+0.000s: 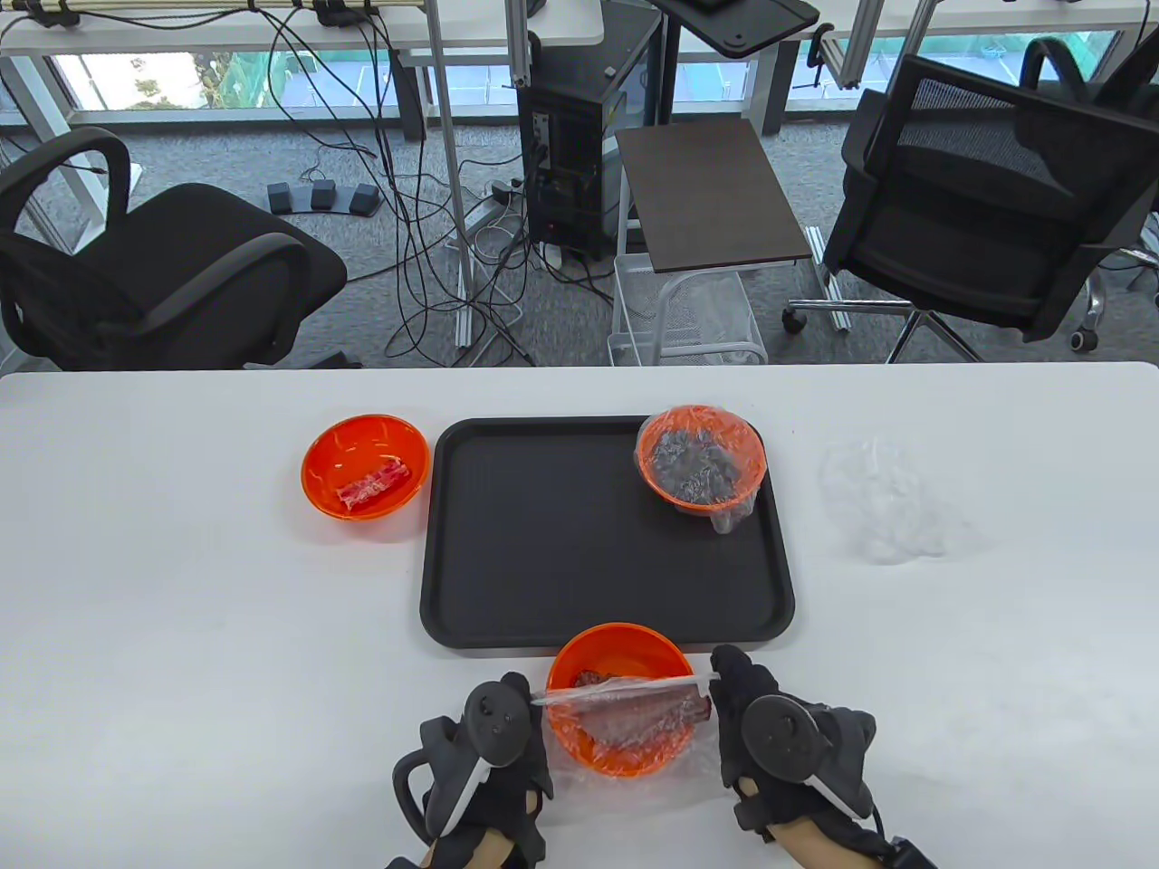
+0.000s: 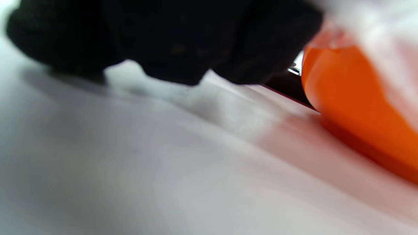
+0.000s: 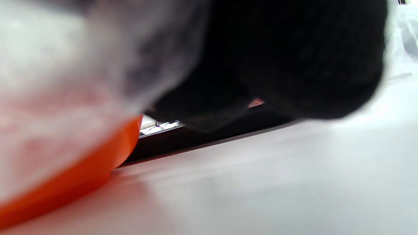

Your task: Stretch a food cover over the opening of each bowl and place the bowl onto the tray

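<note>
An orange bowl (image 1: pixel 617 697) with dark food stands on the white table just in front of the black tray (image 1: pixel 543 561). A clear plastic food cover (image 1: pixel 634 701) stretches across the near half of its opening. My left hand (image 1: pixel 507 715) grips the cover's left edge and my right hand (image 1: pixel 738 692) grips its right edge, one on each side of the bowl. On the tray's far right corner sits a second orange bowl (image 1: pixel 702 457), covered in plastic. A third orange bowl (image 1: pixel 365 464), uncovered, holds a red item left of the tray. In the wrist views the bowl wall (image 2: pixel 352 107) (image 3: pixel 65 186) is close and blurred.
A heap of spare clear covers (image 1: pixel 883 502) lies on the table right of the tray. Office chairs, cables and a small side table stand on the floor beyond the table's far edge.
</note>
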A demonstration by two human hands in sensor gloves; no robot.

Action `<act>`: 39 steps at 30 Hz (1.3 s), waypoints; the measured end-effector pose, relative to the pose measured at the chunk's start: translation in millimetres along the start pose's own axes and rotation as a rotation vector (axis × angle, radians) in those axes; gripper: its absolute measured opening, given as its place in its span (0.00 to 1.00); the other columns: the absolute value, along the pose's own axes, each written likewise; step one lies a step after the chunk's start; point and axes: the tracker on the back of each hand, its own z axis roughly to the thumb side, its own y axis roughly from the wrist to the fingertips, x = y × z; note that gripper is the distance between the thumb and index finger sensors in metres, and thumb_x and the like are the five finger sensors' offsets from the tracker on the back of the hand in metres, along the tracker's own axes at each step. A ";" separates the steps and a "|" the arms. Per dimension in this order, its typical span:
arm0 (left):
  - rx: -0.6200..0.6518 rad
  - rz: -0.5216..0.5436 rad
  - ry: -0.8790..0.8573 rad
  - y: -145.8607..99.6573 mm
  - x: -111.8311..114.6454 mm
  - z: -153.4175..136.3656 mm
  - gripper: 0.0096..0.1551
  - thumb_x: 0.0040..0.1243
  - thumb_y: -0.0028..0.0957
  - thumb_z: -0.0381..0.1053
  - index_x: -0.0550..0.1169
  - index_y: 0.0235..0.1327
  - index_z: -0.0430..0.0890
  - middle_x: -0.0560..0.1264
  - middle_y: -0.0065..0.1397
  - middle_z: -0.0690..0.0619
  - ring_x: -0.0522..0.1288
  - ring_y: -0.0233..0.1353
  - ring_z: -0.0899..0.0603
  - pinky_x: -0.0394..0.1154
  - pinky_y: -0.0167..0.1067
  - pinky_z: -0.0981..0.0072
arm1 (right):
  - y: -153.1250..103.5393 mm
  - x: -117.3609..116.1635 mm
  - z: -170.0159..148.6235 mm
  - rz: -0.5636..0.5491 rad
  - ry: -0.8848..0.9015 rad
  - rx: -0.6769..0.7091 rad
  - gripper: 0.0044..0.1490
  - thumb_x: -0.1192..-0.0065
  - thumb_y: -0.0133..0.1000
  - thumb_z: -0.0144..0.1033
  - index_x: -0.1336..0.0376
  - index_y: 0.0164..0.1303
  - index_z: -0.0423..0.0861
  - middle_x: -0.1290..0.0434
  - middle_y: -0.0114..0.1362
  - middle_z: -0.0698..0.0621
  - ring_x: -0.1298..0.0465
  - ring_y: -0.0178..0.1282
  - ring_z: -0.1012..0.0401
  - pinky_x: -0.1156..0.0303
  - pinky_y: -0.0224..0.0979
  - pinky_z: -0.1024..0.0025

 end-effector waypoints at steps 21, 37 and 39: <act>0.034 -0.172 -0.128 26.5 0.6 -4.9 0.25 0.56 0.56 0.61 0.76 0.68 0.69 0.89 0.33 0.62 0.88 0.30 0.48 0.86 0.32 0.58 | 52.3 -21.9 -33.9 0.381 0.499 -0.088 0.33 0.38 0.55 0.36 0.34 0.75 0.51 0.17 0.63 0.49 0.13 0.35 0.62 0.14 0.37 0.66; 0.079 -0.369 -0.117 57.3 -0.3 8.5 0.25 0.54 0.57 0.58 0.77 0.68 0.62 0.88 0.39 0.60 0.87 0.35 0.46 0.85 0.38 0.56 | 67.1 -34.1 -34.5 0.556 0.571 -0.098 0.29 0.38 0.56 0.37 0.30 0.70 0.49 0.16 0.58 0.48 0.13 0.38 0.57 0.15 0.40 0.62; 0.067 -0.390 -0.118 60.5 0.1 9.2 0.25 0.54 0.57 0.58 0.77 0.67 0.57 0.88 0.38 0.60 0.87 0.35 0.46 0.85 0.38 0.56 | 67.3 -34.3 -33.7 0.557 0.562 -0.106 0.30 0.38 0.56 0.38 0.30 0.69 0.45 0.15 0.57 0.48 0.12 0.37 0.57 0.14 0.39 0.62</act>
